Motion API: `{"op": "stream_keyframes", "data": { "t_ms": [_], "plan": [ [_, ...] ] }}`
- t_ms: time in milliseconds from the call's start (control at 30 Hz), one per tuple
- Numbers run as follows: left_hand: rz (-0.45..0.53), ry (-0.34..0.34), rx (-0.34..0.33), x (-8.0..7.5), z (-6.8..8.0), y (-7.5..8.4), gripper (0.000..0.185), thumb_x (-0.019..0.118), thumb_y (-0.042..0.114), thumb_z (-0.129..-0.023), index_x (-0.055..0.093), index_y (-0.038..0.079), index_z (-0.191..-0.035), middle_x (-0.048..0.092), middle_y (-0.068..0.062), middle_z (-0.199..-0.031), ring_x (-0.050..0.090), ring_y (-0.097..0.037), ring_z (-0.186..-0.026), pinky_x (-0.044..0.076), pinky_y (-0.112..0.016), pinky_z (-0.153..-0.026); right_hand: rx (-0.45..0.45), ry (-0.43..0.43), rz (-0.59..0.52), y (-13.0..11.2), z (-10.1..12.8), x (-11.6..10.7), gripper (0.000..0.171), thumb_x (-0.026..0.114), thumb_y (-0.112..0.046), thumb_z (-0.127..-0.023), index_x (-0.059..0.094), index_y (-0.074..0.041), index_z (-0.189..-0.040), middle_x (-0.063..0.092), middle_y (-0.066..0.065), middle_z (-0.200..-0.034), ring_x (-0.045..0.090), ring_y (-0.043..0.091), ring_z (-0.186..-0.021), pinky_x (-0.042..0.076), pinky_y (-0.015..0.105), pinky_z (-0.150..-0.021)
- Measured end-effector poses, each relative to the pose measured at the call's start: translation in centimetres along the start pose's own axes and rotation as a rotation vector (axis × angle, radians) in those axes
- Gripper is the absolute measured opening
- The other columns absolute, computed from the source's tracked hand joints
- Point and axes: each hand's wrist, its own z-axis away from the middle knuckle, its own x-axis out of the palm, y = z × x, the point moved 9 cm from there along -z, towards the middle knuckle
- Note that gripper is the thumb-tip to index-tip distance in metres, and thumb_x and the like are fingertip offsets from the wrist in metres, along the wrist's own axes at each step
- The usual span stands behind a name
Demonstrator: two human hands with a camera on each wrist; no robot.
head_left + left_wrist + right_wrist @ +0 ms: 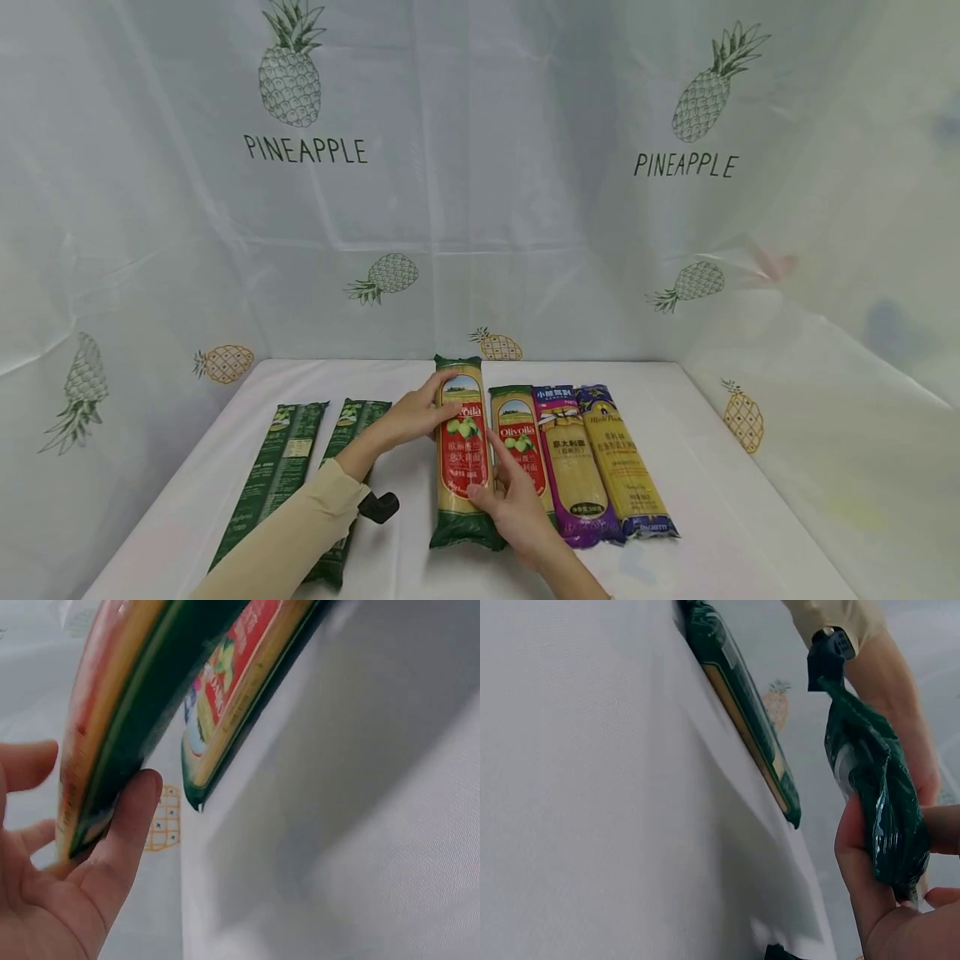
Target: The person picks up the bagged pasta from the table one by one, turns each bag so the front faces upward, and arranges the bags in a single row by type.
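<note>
Both hands hold a green-and-gold spaghetti packet (462, 475) with a red Olivoilà label, front side facing up toward the head camera. My left hand (416, 414) grips its upper left edge, thumb across the front. The right hand (517, 508) holds the lower right edge, with the thumb on the label and the fingers along the side. In the left wrist view the packet (120, 720) is raised off the white table. Its crinkled green end (889, 795) sits between thumb and fingers in the right wrist view. A matching Olivoilà packet (517, 417) lies just right of it, partly covered by my right hand.
Right of the hands lie a purple spaghetti packet (573, 458) and a yellow-and-blue one (630, 467), side by side. Two green packets, one far left (262, 483) and one (356, 417) partly behind my left forearm, lie on the white table (720, 500). A pineapple-print curtain (495, 200) stands behind.
</note>
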Motion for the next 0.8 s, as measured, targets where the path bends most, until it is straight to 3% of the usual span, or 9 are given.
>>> {"op": "stream_keyframes", "data": {
  "t_ms": [167, 400, 700, 800],
  "plan": [
    [0.050, 0.035, 0.000, -0.3, 0.0, -0.1, 0.065, 0.066, 0.030, -0.108, 0.036, 0.026, -0.165, 0.067, -0.018, -0.127, 0.073, -0.023, -0.089, 0.062, -0.053, -0.077, -0.001, 0.034, 0.017, -0.3, 0.1, 0.3, 0.086, 0.074, -0.009, -0.101, 0.027, -0.025, -0.171, 0.064, 0.015, -0.113, 0.071, 0.021, -0.096, 0.060, 0.028, -0.078],
    [0.231, 0.084, -0.102, -0.5, -0.2, -1.3, 0.069, 0.073, 0.026, -0.104, 0.039, 0.025, -0.164, 0.064, -0.020, -0.120, 0.075, -0.024, -0.089, 0.063, -0.042, -0.073, 0.016, 0.075, 0.081, -0.2, 0.0, 0.3, 0.087, 0.079, -0.014, -0.098, 0.031, -0.025, -0.169, 0.061, 0.013, -0.109, 0.069, 0.020, -0.088, 0.059, 0.030, -0.075],
    [0.227, 0.100, -0.098, -0.6, 0.0, -1.6, 0.065, 0.073, 0.019, -0.103, 0.044, 0.024, -0.161, 0.063, -0.019, -0.116, 0.074, -0.024, -0.087, 0.062, -0.041, -0.071, -0.022, 0.086, 0.343, -0.4, -0.1, 0.3, 0.087, 0.084, -0.026, -0.094, 0.037, -0.019, -0.167, 0.063, 0.005, -0.097, 0.063, 0.017, -0.075, 0.054, 0.026, -0.062],
    [0.219, 0.105, -0.104, -0.4, -0.1, -2.0, 0.063, 0.073, 0.017, -0.103, 0.047, 0.021, -0.160, 0.064, -0.018, -0.115, 0.074, -0.023, -0.086, 0.062, -0.040, -0.070, -0.031, 0.058, 0.386, -0.6, -0.1, 0.4, 0.085, 0.083, -0.030, -0.096, 0.038, -0.014, -0.166, 0.064, 0.003, -0.093, 0.062, 0.017, -0.076, 0.053, 0.027, -0.060]
  ]
}}
